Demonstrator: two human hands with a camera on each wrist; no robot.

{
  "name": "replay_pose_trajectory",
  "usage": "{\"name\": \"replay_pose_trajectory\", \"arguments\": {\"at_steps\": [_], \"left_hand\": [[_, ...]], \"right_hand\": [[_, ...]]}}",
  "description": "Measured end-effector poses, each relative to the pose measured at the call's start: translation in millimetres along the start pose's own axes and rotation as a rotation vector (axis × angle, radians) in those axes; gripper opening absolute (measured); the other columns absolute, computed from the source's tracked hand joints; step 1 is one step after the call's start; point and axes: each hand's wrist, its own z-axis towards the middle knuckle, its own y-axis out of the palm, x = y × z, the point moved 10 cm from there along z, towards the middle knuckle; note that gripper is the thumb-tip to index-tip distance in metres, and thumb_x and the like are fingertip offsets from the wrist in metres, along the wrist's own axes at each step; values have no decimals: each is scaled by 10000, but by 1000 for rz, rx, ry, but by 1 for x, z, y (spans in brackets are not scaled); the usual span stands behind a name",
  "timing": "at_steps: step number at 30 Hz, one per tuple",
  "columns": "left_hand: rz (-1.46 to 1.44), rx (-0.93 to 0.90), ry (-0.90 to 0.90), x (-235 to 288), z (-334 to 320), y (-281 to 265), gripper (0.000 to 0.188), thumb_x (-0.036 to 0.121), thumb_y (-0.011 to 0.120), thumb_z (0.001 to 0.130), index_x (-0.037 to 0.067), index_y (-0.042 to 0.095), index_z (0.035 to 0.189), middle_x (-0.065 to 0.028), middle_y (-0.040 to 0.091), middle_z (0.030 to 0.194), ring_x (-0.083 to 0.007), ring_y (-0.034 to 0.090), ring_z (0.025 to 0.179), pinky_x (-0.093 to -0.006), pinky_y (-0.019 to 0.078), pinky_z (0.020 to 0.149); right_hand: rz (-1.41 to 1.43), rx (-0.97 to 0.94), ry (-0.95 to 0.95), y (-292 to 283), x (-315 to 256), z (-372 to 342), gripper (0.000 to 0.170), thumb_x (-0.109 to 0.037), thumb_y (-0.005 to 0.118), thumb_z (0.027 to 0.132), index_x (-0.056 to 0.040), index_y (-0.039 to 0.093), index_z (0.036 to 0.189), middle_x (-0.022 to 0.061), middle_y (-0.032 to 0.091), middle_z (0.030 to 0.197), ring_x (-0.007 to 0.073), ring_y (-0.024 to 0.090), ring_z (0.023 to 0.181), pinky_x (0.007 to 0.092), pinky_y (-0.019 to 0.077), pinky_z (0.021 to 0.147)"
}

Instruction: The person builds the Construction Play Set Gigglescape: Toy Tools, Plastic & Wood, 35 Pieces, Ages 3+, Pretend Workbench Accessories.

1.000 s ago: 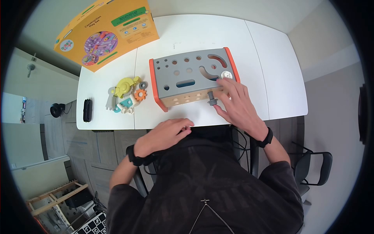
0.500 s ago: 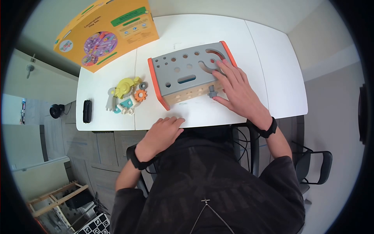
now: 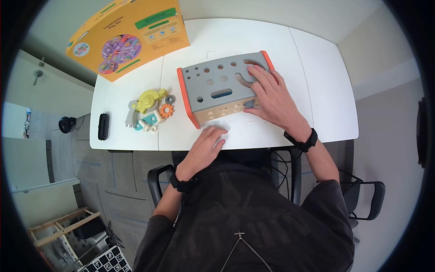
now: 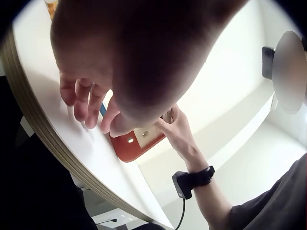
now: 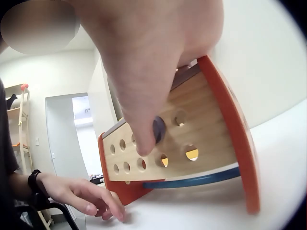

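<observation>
A grey-topped toy workbench [image 3: 213, 84] with red end panels stands on the white table. A grey bolt [image 3: 249, 104] sits in a hole of its wooden front panel, the head against the wood. My right hand [image 3: 276, 99] spans that corner, fingers stretched over the grey top. Its thumb [image 5: 144, 136] touches the bolt head in the right wrist view. Near the table's front edge, my left hand [image 3: 206, 147] rests on the tabletop with loosely bent fingers and holds nothing.
Left of the workbench lie toy parts: a yellow piece [image 3: 148, 100], an orange gear [image 3: 166, 110], a grey ring [image 3: 170, 99] and a teal piece [image 3: 149, 119]. A black case [image 3: 103, 126] lies further left. The yellow play set box [image 3: 158, 20] stands behind.
The bolt has gone from upright beside my right hand to inside the front panel's hole, its shank now hidden. The workbench turned slightly. My left hand shifted a little right.
</observation>
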Motion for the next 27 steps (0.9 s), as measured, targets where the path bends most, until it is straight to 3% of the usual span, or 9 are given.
{"name": "replay_pose_trajectory", "arguments": {"at_steps": [8,11,14,17,18,19,22,24,27], "left_hand": [[-18,106,41,-5,-2,-4,347,128,640,1041,25,610,1372,-175,601,1399,-398,553,1294,-453,455,1137],[-119,115,-26,-16,0,-11,448,146,641,1055,29,533,1474,-183,556,1487,-363,538,1356,-451,425,1179],[-422,143,-109,-24,3,-23,623,160,645,1069,53,368,1616,-171,466,1612,-312,481,1459,-458,375,1236],[-802,147,-2,-12,7,-42,852,151,653,1073,66,106,1721,-154,299,1728,-292,341,1588,-469,319,1284],[-918,106,9,-3,5,-48,849,151,652,1073,65,108,1720,-152,291,1731,-290,334,1591,-467,318,1284],[-1033,65,19,6,3,-53,847,151,650,1073,64,111,1720,-150,282,1733,-288,328,1595,-465,317,1284],[-1060,55,-38,3,-1,-49,821,161,646,1064,66,157,1716,-108,423,1595,-215,472,1402,-395,421,1162],[-936,47,-171,-1,-3,-42,822,137,646,1043,79,179,1717,-71,529,1430,-141,581,1151,-335,505,1013],[-802,48,-232,-21,-5,-31,773,31,556,1003,48,220,1700,-100,554,1470,-147,552,1308,-330,480,1091]], "right_hand": [[140,160,64,-21,0,-9,592,-400,978,685,-5,677,1008,127,531,1562,317,473,1478,518,375,1216],[355,157,274,-41,8,-12,588,-362,990,702,4,688,1050,136,556,1538,288,566,1391,440,473,1132],[958,138,516,-32,24,-24,627,-279,990,730,33,682,1179,121,597,1487,216,649,1259,351,533,1025],[1471,85,618,0,18,-44,671,-426,821,944,36,613,1384,97,669,1352,128,669,1133,304,539,983],[1609,63,634,13,14,-51,681,-469,777,985,31,600,1411,95,680,1326,121,670,1122,303,540,984],[1642,18,654,20,4,-58,695,-593,578,1079,13,599,1419,108,697,1295,127,677,1091,307,546,982],[1964,0,848,63,-19,-80,695,-602,484,1116,11,589,1426,101,705,1257,143,686,1059,323,552,981],[1865,-20,960,69,-27,-86,677,-579,370,1156,11,595,1403,91,709,1181,170,685,1015,355,553,988],[1474,-234,812,102,-18,-104,624,-510,319,1184,19,598,1363,104,704,1139,190,666,1008,371,533,966]]}}
